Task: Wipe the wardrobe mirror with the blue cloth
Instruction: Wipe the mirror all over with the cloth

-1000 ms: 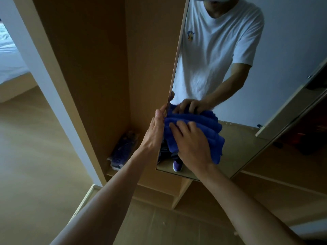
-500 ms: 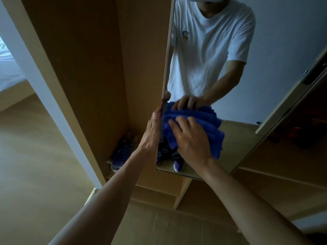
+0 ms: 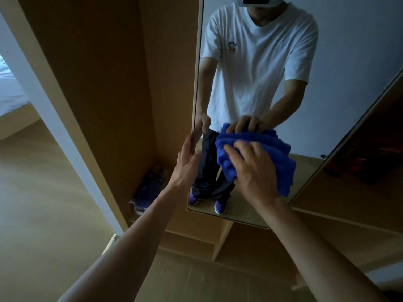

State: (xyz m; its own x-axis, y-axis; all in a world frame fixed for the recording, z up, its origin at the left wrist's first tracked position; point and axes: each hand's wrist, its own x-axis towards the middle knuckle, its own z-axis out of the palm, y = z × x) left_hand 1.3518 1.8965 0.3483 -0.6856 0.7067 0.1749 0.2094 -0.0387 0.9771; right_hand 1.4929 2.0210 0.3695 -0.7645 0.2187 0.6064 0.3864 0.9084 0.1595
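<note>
The wardrobe (image 3: 98, 73) stands open in front of you. Down in its bottom corner lies a purple bundle (image 3: 148, 188). It is too blurry to tell what it is.

The mirror (image 3: 349, 73) is on the wardrobe door, to the right of the open part. In the glass you can see yourself in a white T-shirt (image 3: 257, 62), dark trousers and purple shoes, with a pale wall behind you. The floor (image 3: 43, 214) is light brown wood. A white post (image 3: 43, 101) runs up on the left side. Far off to the left, a bit of a bed (image 3: 8, 92) with white sheets shows.

The blue cloth (image 3: 272, 153) is bunched up in thick folds, low down on the mirror glass. Your right hand (image 3: 255, 168) is on top of the cloth. Its fingers are spread a little and bent over the folds, and they push the cloth against the glass. Some cloth sticks out above your fingers and hangs down to the right of your hand.

Your left hand (image 3: 187, 162) holds no cloth. It is just beside the cloth, at the left edge of the mirror. Its fingers look straight and lie along that edge, touching it
</note>
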